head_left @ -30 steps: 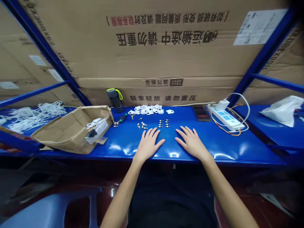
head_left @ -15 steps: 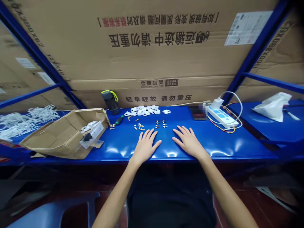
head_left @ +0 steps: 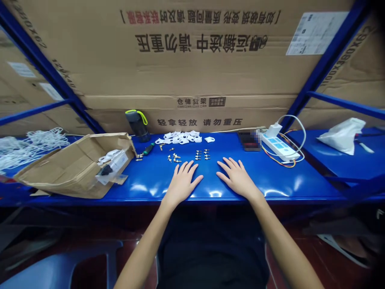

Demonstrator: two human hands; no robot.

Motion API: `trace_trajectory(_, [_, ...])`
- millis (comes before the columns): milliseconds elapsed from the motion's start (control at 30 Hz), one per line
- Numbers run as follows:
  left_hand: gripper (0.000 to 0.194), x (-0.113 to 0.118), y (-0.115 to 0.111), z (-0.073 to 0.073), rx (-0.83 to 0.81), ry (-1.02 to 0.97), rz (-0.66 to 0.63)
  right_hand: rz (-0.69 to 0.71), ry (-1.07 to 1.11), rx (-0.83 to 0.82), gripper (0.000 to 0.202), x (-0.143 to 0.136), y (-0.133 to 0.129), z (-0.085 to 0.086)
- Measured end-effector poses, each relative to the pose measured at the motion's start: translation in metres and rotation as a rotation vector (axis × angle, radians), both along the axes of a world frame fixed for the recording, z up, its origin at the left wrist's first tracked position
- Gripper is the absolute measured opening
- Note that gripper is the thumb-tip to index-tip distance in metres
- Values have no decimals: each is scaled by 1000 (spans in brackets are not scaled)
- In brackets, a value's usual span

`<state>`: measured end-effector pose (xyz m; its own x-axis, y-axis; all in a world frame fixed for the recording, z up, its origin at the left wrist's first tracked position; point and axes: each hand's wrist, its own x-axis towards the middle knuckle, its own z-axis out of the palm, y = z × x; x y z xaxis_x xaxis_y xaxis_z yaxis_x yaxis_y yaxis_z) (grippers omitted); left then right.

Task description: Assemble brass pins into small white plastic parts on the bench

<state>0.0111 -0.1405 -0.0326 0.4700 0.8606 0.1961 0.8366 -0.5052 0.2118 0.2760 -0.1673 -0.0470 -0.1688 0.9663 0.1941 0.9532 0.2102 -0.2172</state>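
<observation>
My left hand (head_left: pixel 183 181) lies flat on the blue tabletop (head_left: pixel 156 172), fingers spread, holding nothing. Opposite it, my right hand (head_left: pixel 236 176) also rests palm down with its fingers apart. Just beyond the fingertips, small brass-coloured metal pins with white collars (head_left: pixel 202 155) stand out in two neat columns. A looser heap of similar small metal parts (head_left: pixel 174 157) is near the left fingertips. Farther back lies a pile of flat white plastic pieces with ring holes (head_left: pixel 180 137), and one such white piece (head_left: pixel 209 139) sits apart to its right.
On the left are an open cardboard box (head_left: pixel 75 172) with plastic bags, a green-handled screwdriver (head_left: pixel 148 149), a dark bottle (head_left: pixel 138 126) and white cords (head_left: pixel 39 144). A phone-like dark object (head_left: pixel 249 140) and a power strip (head_left: pixel 279 147) lie right. Cardboard (head_left: pixel 192 76) backs the table.
The camera view has shifted slightly, so the whole scene sits a little differently in the frame. Both hands stay flat on the table, and the parts keep their places.
</observation>
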Motion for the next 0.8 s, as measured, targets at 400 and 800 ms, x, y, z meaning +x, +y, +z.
trace_trajectory(400, [62,0,1,-2,6,-3,-8,2,-28,-13,67,0,-1,2])
trace_trajectory(800, [59,1,-3,4,-11,-8,2,0,-21,-17,67,0,2,-2])
